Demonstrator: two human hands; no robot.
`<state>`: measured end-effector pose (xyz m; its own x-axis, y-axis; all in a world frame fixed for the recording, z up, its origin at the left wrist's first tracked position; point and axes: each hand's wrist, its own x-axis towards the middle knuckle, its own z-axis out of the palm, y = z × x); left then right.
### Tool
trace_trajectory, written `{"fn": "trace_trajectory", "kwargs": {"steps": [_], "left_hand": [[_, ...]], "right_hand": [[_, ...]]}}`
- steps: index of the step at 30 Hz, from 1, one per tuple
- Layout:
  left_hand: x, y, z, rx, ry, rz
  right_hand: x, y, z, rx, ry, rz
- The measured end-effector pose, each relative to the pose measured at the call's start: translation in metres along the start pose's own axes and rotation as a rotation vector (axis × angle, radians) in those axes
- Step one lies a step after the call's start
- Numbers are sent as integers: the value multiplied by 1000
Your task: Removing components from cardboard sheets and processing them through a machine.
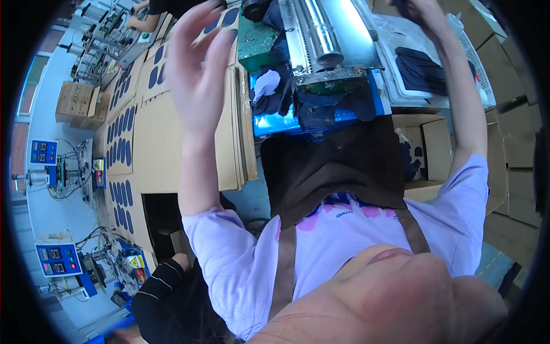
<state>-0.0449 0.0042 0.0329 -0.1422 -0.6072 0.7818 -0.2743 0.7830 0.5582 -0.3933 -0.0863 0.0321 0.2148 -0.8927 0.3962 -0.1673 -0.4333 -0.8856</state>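
Observation:
My left hand (197, 71) is raised over the stacked cardboard sheets (226, 155), left of a machine with a shiny metal roller (318, 34). Its fingers curve apart from the thumb, with nothing visible between them, and the fingertips look dark. At the top edge, my right hand (423, 12) is closed around something dark (403, 8), partly cut off by the frame. Below that hand, a pile of dark fabric pieces (421, 71) lies in a white plastic tray (409, 102). Dark rounded pieces (120, 137) lie in rows on the cardboard at left.
A white cloth (267, 83) and dark scraps lie by the machine on a blue surface (275, 124). An open cardboard box (438, 143) stands at right. Machines with blue control boxes (59, 259) line the left. Other people (172, 298) sit at lower left and work at top left.

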Motion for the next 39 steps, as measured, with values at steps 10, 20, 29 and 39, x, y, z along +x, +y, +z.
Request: {"fn": "trace_trajectory", "kwargs": {"steps": [10,20,29,39], "left_hand": [[102,-64,106,-181,-350,-271],[148,-140,111,-369,-159,-473],[130,-233,65,-266,-184,-630],[125,-228,96,-44,-333,-338]], "right_hand": [[20,-25,39,142,-71,-48],[95,89,-14,217,267,109],[132,162,-37,-265,59,288],[131,114,2,-597,9,-15]]}}
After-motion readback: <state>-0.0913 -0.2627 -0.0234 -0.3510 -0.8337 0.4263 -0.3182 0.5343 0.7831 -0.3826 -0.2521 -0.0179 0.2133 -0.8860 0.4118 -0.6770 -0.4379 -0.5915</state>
